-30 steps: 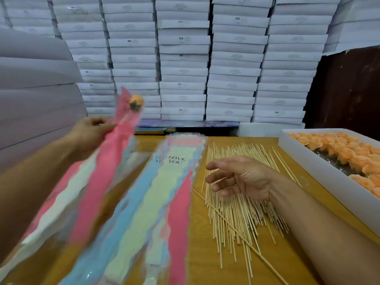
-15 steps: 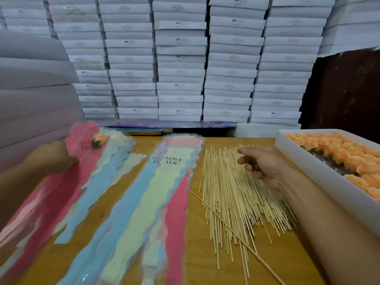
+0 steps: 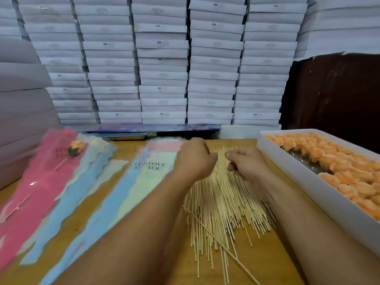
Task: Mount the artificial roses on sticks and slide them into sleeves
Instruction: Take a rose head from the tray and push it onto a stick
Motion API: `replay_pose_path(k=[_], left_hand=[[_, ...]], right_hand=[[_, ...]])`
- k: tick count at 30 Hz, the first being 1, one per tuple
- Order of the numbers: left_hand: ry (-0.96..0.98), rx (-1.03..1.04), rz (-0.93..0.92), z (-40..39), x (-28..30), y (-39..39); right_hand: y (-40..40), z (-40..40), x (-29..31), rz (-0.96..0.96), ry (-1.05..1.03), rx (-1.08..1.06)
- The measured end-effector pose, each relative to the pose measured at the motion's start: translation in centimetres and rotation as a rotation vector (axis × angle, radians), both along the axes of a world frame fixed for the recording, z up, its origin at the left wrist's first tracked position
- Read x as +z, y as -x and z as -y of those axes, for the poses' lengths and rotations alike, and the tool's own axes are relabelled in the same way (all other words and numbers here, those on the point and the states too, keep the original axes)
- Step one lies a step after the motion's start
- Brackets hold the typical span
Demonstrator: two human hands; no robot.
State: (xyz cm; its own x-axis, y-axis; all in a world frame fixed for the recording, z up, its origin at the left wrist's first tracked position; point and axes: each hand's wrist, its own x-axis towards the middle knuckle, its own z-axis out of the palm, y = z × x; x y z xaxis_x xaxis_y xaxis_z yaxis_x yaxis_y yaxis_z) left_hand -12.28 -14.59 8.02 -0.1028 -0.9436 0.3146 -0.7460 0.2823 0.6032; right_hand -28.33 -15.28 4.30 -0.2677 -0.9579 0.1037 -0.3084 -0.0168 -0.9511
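The pile of thin pale wooden sticks (image 3: 222,202) lies fanned on the wooden tabletop (image 3: 273,262), between the pastel sleeves (image 3: 131,192) and the white tray of orange artificial roses (image 3: 339,169). Over its far end my left hand (image 3: 193,159) and right hand (image 3: 246,163) have fingers curled; I cannot tell whether they pinch a stick. I should tease out one stick only, lifting by its tip.

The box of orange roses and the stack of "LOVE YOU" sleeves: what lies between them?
In the head view, the pile of wooden sticks, with both hands over its far end.
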Motion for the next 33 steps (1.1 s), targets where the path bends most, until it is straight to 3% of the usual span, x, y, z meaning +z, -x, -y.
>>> replay_pose_path(k=[3, 8, 14, 22, 26, 33], left_hand=[[0.057, 0.039, -0.087, -1.1, -2.5, 3.2], [0.266, 0.086, -0.019, -1.4, -5.1, 3.8], [0.304, 0.046, -0.054, -1.1, -5.8, 3.4], [0.275, 0.068, -0.065, -1.0, -5.9, 3.0], [0.259, 0.084, -0.057, -0.9, -5.8, 3.0], [0.239, 0.081, -0.05, -0.8, -6.0, 3.0]], right_hand=[[-0.1, 0.4, -0.4, -0.213, 0.051, -0.001], [0.2, 0.5, -0.6, -0.486, 0.014, -0.101], [3.8, 0.7, 2.2, -0.563, 0.021, -0.319], [15.5, 1.7, 4.0, -1.062, -0.344, -0.639], [19.0, 1.8, 2.6, -1.128, -0.631, -0.647], [20.7, 2.2, 1.7, -1.277, -0.667, -0.671]])
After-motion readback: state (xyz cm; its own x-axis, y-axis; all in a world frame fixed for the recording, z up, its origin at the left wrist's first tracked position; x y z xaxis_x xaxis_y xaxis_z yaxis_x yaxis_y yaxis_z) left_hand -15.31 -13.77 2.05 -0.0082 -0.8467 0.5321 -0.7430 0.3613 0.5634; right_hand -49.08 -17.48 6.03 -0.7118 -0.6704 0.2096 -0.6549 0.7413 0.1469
